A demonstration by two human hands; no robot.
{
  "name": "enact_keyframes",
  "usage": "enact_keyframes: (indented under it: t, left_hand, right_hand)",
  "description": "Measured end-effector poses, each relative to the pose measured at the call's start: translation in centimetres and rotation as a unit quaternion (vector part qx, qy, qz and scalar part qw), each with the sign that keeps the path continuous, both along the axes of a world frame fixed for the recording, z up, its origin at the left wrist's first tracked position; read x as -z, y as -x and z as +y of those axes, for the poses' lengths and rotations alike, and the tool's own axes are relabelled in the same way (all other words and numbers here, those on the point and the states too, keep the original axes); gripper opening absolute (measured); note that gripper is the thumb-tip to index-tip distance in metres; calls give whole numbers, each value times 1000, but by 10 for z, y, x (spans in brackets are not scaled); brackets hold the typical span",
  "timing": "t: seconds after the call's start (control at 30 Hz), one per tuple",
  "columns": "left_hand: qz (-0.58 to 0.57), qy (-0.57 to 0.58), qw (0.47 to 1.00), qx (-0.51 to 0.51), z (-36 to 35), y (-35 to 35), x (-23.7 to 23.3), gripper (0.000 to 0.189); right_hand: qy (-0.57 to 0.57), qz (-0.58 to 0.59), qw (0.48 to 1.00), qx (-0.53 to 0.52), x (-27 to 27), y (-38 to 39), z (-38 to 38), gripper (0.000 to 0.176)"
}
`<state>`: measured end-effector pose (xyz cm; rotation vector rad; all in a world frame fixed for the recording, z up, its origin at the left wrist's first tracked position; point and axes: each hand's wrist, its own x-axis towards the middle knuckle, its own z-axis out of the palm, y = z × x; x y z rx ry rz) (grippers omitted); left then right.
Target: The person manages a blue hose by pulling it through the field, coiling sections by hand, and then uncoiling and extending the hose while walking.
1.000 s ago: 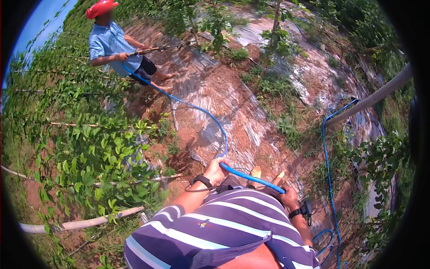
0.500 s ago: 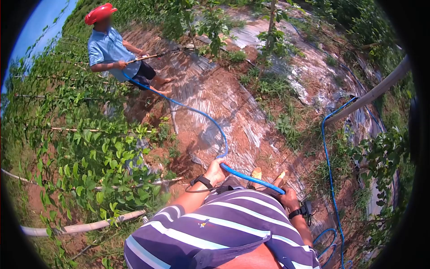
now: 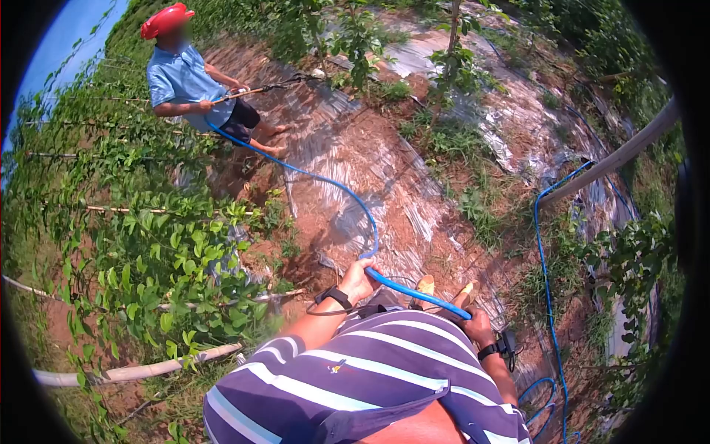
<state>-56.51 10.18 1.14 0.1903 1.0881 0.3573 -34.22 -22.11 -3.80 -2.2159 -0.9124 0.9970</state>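
A blue hose (image 3: 418,294) crosses in front of my waist, held at two places. My left hand (image 3: 358,281), with a dark band on its wrist, is closed round the hose where it bends away up the path. Lower right, my right hand (image 3: 478,327) is wrapped round the hose's other stretch, a dark strap on that wrist. From my left hand the hose curves over the ground to a person (image 3: 185,85) in a red head covering and blue shirt, who holds a long rod (image 3: 255,92) with both hands.
Leafy vines (image 3: 177,274) on horizontal poles fill the left side. A thick pole (image 3: 614,159) slants in at the right, with more blue hose (image 3: 546,274) beside it. Silvery sheeting (image 3: 414,214) and soil lie ahead. Below left is a pale pole (image 3: 148,370).
The far end of the other person's rod has shifted slightly. My two hands keep their grip on the hose, almost unmoved.
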Motion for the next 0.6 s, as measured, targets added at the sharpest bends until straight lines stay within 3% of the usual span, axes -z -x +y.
enact_keyframes:
  t: [0.1, 0.27, 0.6]
  left_hand:
    - [0, 7, 1000, -7, 1, 1, 1, 20]
    - [-6, 5, 1000, -13, 3, 7, 2, 21]
    - [-21, -8, 999, -42, 11, 18, -14, 15]
  right_hand:
    - [28, 13, 1000, -4, -8, -2, 5, 26]
    - [9, 16, 1000, -12, -6, -5, 11, 24]
    - [-1, -57, 998, -13, -61, -19, 51, 18]
